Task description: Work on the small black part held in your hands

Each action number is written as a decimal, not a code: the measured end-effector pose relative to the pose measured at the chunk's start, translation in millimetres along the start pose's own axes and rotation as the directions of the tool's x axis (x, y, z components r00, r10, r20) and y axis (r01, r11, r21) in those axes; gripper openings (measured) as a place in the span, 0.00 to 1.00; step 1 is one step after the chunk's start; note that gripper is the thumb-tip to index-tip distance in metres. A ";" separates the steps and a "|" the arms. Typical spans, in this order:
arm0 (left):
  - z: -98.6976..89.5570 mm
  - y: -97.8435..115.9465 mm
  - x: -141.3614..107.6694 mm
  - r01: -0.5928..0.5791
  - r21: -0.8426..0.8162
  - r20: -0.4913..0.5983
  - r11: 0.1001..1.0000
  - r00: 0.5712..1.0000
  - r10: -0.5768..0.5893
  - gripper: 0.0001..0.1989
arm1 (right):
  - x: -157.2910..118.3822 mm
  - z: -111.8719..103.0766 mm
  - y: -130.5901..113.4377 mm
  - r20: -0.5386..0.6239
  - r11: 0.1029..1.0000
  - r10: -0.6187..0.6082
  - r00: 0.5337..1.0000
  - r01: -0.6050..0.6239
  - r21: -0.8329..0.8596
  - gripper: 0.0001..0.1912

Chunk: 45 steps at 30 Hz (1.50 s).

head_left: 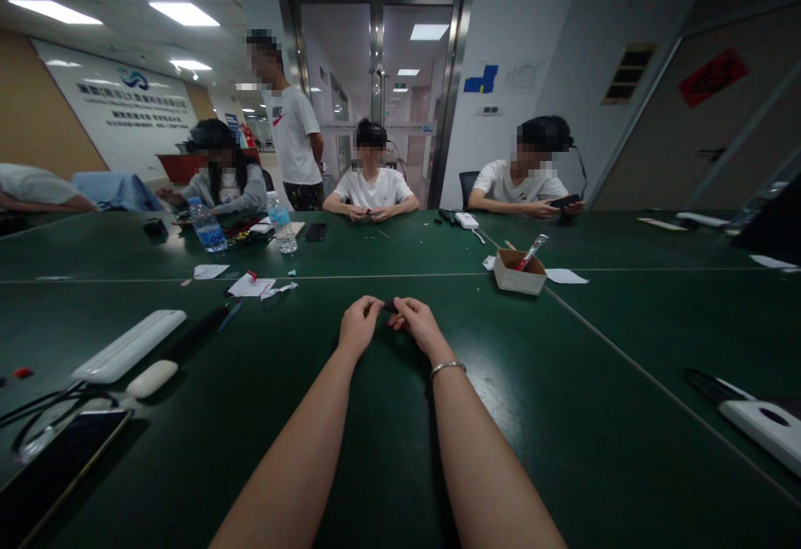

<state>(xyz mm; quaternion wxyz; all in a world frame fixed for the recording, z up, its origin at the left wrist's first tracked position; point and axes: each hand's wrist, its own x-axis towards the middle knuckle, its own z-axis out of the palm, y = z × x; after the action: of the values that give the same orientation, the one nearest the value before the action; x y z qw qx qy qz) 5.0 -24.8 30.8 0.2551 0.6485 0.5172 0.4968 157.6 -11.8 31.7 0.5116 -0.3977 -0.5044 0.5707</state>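
Observation:
Above the dark green table (400, 432), my two hands are close together at the middle of the view. Between thumb and fingers, my right hand (420, 325) grips a small black object (390, 306), too small and dark to tell its kind. A metal bracelet (448, 368) circles the right wrist. My left hand (360, 325) is closed in a pinch right at the left end of the black object. Whatever lies between the left fingertips is too small to make out.
Left of my arms lie a phone (59, 470), a white power bank (134, 345), a white oval case (152, 379) and cables. A small cardboard box (519, 274) stands ahead right, paper scraps (251, 285) ahead left. Water bottles (283, 224) and several people are across the table.

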 end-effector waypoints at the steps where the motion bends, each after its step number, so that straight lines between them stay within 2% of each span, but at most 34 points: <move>1: 0.8 -1.5 1.0 -0.023 -0.029 -0.005 0.999 1.000 0.023 0.12 | 0.2 -0.1 0.3 -0.005 1.000 0.000 1.000 0.000 0.002 0.23; 4: 2.9 -4.6 3.6 -0.063 -0.124 -0.015 0.990 0.998 0.062 0.09 | 1.5 -0.7 2.1 -0.018 1.000 -0.011 1.000 0.011 0.010 0.23; 6: 3.2 -4.6 4.7 -0.050 -0.176 -0.001 0.983 0.999 0.051 0.10 | 2.3 -1.0 3.2 -0.022 1.000 -0.019 1.000 0.019 0.011 0.23; 8: 2.8 -4.0 5.3 -0.002 -0.230 0.004 0.973 1.000 0.003 0.12 | 2.8 -1.2 3.8 -0.019 1.000 -0.017 1.000 0.018 0.009 0.23; 12: 2.7 -4.8 6.3 0.159 -0.300 0.011 0.941 0.986 -0.163 0.16 | 2.8 -1.1 3.5 0.000 1.000 -0.005 1.000 0.005 0.012 0.22; 14: 3.1 -6.3 6.7 0.164 -0.293 0.022 0.942 0.986 -0.165 0.15 | 2.6 -1.0 3.3 0.009 1.000 -0.003 1.000 0.003 0.014 0.22; 17: 3.5 -7.0 6.9 0.104 -0.270 -0.009 0.957 0.994 -0.110 0.13 | 2.3 -0.8 2.7 0.014 1.000 -0.006 1.000 0.006 0.013 0.22; 22: 2.8 -3.3 6.0 0.168 -0.296 0.035 0.940 0.986 -0.165 0.14 | 2.0 -1.1 2.5 0.017 1.000 0.001 1.000 -0.002 0.014 0.22; 45: 1.8 -2.8 5.7 0.173 -0.287 0.038 0.942 0.985 -0.169 0.14 | 2.5 -0.5 2.9 0.021 1.000 -0.001 1.000 0.000 0.028 0.21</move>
<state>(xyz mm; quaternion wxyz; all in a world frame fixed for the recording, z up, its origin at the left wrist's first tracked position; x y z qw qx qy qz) 5.4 -18.3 29.9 0.3927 0.5602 0.4919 0.5386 157.1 -9.1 28.9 0.5120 -0.3844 -0.5016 0.5817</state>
